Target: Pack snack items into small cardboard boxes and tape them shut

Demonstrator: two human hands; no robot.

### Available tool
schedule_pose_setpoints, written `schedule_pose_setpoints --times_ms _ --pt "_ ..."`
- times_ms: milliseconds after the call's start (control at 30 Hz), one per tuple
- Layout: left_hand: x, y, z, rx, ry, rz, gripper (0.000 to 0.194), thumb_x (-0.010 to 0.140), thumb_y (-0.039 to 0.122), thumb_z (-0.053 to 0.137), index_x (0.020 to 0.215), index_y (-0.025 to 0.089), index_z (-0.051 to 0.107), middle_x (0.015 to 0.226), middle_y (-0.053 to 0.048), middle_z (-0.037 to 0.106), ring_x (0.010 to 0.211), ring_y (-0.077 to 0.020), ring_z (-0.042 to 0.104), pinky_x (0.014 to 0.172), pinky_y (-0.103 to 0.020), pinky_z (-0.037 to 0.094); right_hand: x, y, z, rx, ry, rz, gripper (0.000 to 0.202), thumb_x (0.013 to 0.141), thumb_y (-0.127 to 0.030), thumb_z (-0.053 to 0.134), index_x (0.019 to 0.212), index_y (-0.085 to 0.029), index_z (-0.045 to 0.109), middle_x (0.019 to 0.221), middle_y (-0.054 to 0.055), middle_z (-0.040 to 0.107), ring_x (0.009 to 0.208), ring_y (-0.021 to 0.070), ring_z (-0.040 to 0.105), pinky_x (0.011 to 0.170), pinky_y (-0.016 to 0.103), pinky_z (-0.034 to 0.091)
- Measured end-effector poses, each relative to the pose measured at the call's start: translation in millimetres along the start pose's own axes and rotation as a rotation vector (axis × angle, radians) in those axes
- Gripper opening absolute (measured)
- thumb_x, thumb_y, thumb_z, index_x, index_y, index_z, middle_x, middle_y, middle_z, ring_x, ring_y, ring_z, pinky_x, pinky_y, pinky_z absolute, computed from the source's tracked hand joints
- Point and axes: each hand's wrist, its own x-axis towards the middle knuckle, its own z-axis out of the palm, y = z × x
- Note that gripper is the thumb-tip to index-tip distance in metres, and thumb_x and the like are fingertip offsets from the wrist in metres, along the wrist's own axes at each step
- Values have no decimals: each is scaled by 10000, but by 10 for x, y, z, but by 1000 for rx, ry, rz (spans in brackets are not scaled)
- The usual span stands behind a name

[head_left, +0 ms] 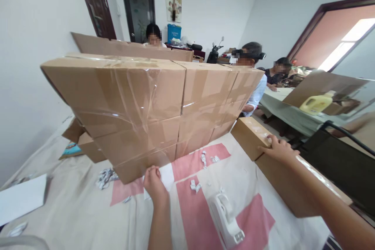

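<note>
My left hand [154, 181] is closed, knuckles up, by the foot of a stack of taped cardboard boxes [158, 93]. White paper [166, 177] lies beside and under it; whatever the fingers hold, if anything, is hidden. My right hand [279, 149] grips the upper edge of a low cardboard box [244, 138], thumb on its side and fingers on top, close to where it meets a longer cardboard box [281, 181]. A white tape dispenser [225, 218] lies on the cloth between my forearms. Small crumpled white pieces [195, 186] are scattered near it.
The cloth-covered table [137, 222] has pink patches. At left are a white flat box [23, 199], an open carton [90, 146] and a heap of small pieces [105, 177]. A dark chair [345, 160] stands at right. Three people sit beyond; a yellow jug [318, 103] is on another table.
</note>
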Motion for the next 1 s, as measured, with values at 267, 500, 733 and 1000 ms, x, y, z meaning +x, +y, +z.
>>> schedule_pose_setpoints --times_ms 267,500,733,1000 --pt "-22 44 -8 -66 2 -71 255 730 398 666 713 168 557 583 79 416 552 -76 360 552 -232 281 247 -99 16 -39 -39 74 791 686 -796 524 1320 -332 428 1400 248 508 1293 525 433 1014 759 248" --pt "1 52 -13 -56 15 -85 245 699 387 664 706 171 549 579 77 437 561 -80 370 566 -242 276 319 -316 -155 -26 -108 43 790 783 -738 573 1393 -271 389 1433 265 446 1337 480 408 1017 711 287" --pt "-22 13 14 -20 4 -68 232 702 368 675 701 163 564 579 66 452 561 -83 380 560 -260 263 223 -203 -174 58 -18 1 820 807 -697 592 1481 -291 360 1398 243 461 1336 493 416 1018 707 306" --pt "-60 4 19 12 -18 -68 191 698 332 678 691 162 591 580 63 461 595 -97 392 600 -262 281 180 -196 -120 135 67 -6 928 800 -776 536 1574 -342 263 1415 213 456 1350 481 419 1048 712 314"
